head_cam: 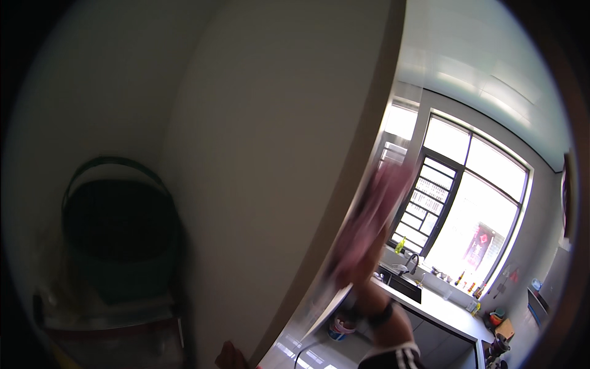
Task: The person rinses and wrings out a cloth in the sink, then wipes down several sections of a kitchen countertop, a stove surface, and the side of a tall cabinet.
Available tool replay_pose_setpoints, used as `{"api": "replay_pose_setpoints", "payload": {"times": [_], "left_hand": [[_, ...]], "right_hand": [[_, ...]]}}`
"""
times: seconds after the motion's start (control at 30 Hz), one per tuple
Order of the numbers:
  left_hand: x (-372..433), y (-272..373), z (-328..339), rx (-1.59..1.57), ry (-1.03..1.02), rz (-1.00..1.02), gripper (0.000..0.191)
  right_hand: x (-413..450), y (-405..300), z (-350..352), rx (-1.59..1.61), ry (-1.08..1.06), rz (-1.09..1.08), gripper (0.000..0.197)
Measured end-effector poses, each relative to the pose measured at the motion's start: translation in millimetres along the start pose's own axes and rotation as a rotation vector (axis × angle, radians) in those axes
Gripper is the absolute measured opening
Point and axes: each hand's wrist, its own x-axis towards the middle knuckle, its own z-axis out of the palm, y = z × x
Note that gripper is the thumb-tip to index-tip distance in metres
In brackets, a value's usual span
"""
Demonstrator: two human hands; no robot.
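My right hand (368, 263) is raised with a pink cloth (375, 212) in its grip. Motion blurs both the cloth and the fingers. The cloth lies along the glossy edge surface (392, 124) beside a wall end; whether that is glass or tile I cannot tell. A black band (382, 313) circles my right wrist. Low in the picture, only part of my left hand (230, 356) shows, close to the plain wall (258, 175). Its fingers look bent, and the rest is cut off by the lower rim.
A dark green bucket (124, 281) with a raised handle stands at left in shadow. At right, a kitchen counter (442, 311) with a black sink (405, 288) runs below a window (488, 198). A small bucket (340, 330) and a dark cable (298, 353) are on the floor.
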Motion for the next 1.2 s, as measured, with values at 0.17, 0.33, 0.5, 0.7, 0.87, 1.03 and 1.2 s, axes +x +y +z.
{"api": "replay_pose_setpoints", "payload": {"times": [0.17,0.33,0.5,0.7,0.87,1.03,1.2], "left_hand": [[-2,5,1,0.009,-0.049,-0.028,0.065],[-19,-7,14,-0.073,-0.064,-0.073,0.075],[-19,-7,-2,-0.116,-0.106,-0.122,0.082],[-4,3,29,-0.278,-0.093,-0.061,0.086],[-102,-27,22,-0.599,0.144,-0.534,0.094],[-95,-6,46,-0.27,0.172,-0.425,0.073],[-64,9,71,0.439,0.575,-0.502,0.071]], "right_hand": [[-108,-31,-1,0.135,-0.289,-0.334,0.053],[150,121,-66,-0.233,0.114,-0.135,0.048],[138,102,-30,-0.11,0.263,0.056,0.043],[-211,-102,28,0.327,-0.371,-0.455,0.038],[-316,-131,59,0.462,-0.271,-0.789,0.034],[-262,5,29,0.487,-0.127,-0.555,0.032],[-151,127,-3,0.406,0.31,-0.068,0.031]]}}
